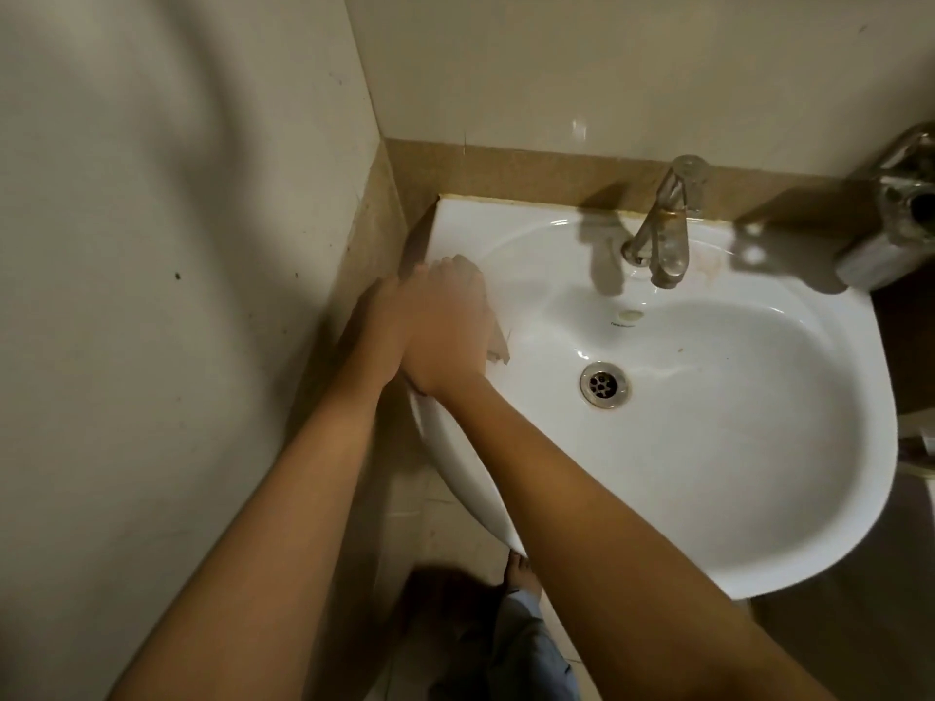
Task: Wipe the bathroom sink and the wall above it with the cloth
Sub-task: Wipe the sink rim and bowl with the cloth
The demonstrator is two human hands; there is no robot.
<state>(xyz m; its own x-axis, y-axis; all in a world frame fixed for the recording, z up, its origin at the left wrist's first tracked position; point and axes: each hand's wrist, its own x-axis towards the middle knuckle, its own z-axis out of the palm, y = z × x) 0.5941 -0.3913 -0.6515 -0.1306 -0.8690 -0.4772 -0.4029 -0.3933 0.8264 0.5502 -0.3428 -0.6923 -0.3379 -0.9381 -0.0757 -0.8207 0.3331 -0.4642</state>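
Note:
The white sink (708, 473) hangs in a corner below the beige tiled wall (607, 68). My right hand (445, 326) lies flat on a pale cloth (498, 344) and presses it onto the sink's left rim, near the back corner. Only a crumpled edge of the cloth shows, at the right of that hand. My left hand (377, 321) sits at the sink's left edge beside the side wall, partly under my right hand. Most of its fingers are hidden. The drain (603, 384) lies in the middle of the basin.
A worn metal tap (663, 230) stands at the back of the sink. A second metal fitting (895, 215) juts from the wall at the far right. The side wall (152, 245) is close on the left. My bare foot (521, 574) stands on the floor tiles below the sink.

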